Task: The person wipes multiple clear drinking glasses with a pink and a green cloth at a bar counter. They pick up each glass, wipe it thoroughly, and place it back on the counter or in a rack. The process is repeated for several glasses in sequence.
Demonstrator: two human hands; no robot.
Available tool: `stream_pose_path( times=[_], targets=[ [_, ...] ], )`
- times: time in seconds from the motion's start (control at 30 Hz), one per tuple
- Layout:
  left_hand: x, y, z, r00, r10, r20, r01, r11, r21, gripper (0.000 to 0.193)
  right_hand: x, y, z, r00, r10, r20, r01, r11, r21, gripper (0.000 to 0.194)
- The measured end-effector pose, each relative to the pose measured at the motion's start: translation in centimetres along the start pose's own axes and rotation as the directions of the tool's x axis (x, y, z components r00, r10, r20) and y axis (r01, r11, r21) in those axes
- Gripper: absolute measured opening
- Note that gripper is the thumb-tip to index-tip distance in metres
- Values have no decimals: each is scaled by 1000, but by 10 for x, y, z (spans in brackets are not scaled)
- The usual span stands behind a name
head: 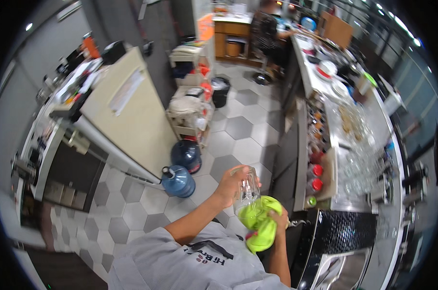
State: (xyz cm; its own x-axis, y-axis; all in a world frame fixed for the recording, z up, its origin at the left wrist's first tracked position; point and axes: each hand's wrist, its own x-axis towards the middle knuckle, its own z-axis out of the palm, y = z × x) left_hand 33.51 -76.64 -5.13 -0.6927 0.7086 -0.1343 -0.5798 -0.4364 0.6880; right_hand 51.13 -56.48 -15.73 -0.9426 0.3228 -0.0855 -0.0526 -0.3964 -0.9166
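Note:
A clear drinking glass (248, 195) is tilted in front of my body, over the tiled floor. My left hand (230, 185) grips it around its upper end. At the glass's lower end, my right hand (279, 218) holds a bright yellow-green cloth (264, 232), which is bunched up. Part of the cloth shows at or behind the lower part of the glass; whether it reaches inside I cannot tell.
To the right, many clear glasses (360, 170) stand on a steel counter beside an open drawer of bottles (316, 145). Blue water jugs (179, 183) stand on the floor near a cream refrigerator (132, 119). A person (267, 32) sits on a stool at the back.

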Motion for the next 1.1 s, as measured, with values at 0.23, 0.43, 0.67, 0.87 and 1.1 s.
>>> stream_pose_path(
  times=[0.23,0.43,0.67,0.87,1.1],
  targets=[
    [-84,-12,-78,946,72,316,103,858,-503,84,48,-38,162,841,-356,407,541,563,-625,61],
    [-176,30,-152,967,191,167,-96,885,-456,70,20,-14,263,832,50,552,457,502,-734,54],
    [-344,99,-209,837,422,-348,-544,709,-448,59,-54,-16,377,793,-90,602,567,471,-676,58],
    [-414,110,-219,442,518,-732,-540,806,244,34,-126,85,504,469,24,883,747,524,-410,119],
    [-481,94,-254,389,611,-690,-781,616,104,53,-133,97,512,405,411,817,-263,908,-327,116]
  ],
)
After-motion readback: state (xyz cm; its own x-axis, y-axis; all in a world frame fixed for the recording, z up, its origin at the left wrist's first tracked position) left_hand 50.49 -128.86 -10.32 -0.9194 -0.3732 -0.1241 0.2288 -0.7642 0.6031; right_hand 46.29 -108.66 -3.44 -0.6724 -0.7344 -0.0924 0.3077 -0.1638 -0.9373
